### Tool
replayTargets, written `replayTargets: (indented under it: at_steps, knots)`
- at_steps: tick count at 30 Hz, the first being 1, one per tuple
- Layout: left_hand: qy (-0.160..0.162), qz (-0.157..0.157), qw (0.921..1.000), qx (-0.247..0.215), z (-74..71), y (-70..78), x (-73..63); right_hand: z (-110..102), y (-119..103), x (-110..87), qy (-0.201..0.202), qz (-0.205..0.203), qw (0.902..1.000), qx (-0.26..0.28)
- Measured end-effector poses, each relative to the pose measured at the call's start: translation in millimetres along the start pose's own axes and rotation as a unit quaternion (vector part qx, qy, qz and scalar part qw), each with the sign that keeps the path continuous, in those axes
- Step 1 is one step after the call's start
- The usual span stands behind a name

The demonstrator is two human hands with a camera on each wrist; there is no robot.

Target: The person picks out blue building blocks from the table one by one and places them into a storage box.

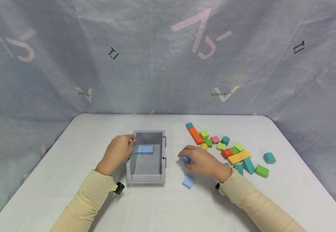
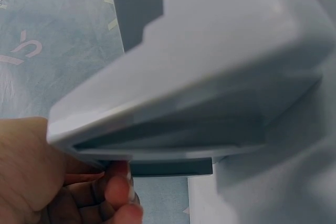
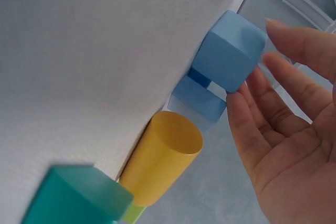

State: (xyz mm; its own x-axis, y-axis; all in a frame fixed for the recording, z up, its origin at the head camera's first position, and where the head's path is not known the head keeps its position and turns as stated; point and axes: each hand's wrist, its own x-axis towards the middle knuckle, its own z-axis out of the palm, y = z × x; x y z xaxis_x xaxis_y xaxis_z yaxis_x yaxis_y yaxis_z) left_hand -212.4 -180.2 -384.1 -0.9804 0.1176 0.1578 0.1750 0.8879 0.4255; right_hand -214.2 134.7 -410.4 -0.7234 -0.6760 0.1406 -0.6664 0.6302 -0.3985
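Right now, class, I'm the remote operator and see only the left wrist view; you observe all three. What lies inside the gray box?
Observer: A flat blue block lies on the floor of the gray box.
Operator: And to the right of it?
Observer: There, the right hand holds a blue block in its fingers.
Operator: Anything loose just below that, in the head view?
Observer: Yes, a pale blue block rests on the table.

A wrinkled grey fabric backdrop [image 1: 150,74] with printed lettering surrounds a white table [image 1: 55,174].
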Motion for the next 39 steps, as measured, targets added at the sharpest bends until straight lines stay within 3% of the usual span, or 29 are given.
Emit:
replayTargets:
  at_steps: [20, 39]
  knots:
    - [0.002, 0.001, 1.0000, 0.003, -0.9, 0.5, -0.7, 1.5, -3.6, 0.6, -0.011, 0.009, 0.9992, -0.038]
    - [0.000, 0.001, 1.0000, -0.003, 0.5, -0.2, -0.9, 2.3, -4.2, -1.1, -0.008, 0.010, 0.9993, -0.035]
